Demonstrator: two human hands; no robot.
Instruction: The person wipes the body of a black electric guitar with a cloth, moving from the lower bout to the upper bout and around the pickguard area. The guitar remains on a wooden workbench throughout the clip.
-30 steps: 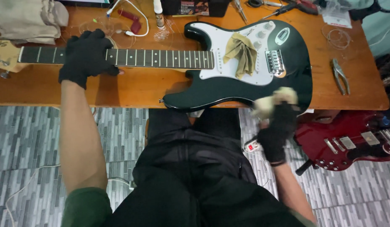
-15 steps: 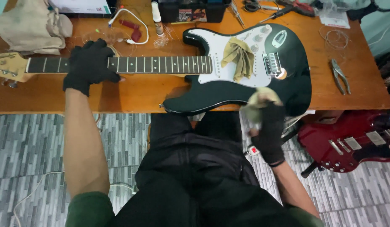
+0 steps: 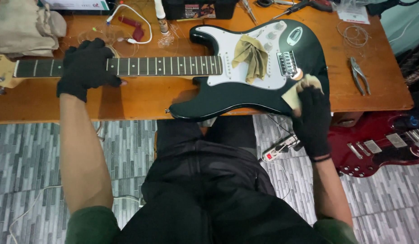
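On the bench lies the guitar [image 3: 245, 97], left hand [image 3: 86, 68] clamped over its neck, right hand [image 3: 312, 115] pinching a cloth [image 3: 297, 91] against the lower body edge, polishing seemingly midway, strings still off.

Bright overhead light w/ glare on the guitar body [image 3: 245, 97], soft shadows below, slight wide-angle distortion at edges.
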